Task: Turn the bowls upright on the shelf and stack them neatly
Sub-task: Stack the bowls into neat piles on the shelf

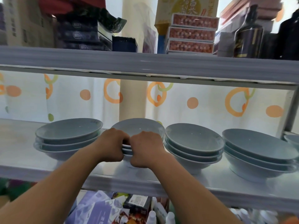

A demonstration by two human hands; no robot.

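Observation:
Pale blue bowls stand upright in stacks on the white middle shelf (19, 152). The left stack (68, 135) holds three bowls. The second stack (139, 126) is gripped at its near rim by both hands. My left hand (110, 146) curls round the rims on the left, and my right hand (145, 149) curls round them on the right, knuckles almost touching. My hands hide most of this stack's front. Two further stacks, one right of centre (194, 139) and one at the right (258, 147), stand untouched.
An upper shelf board (145, 65) runs close above the bowls, loaded with boxes and a dark bottle (247, 33). A curtain with orange rings hangs behind. Another bowl's edge (292, 139) shows at far right. Packages and bottles fill the level below.

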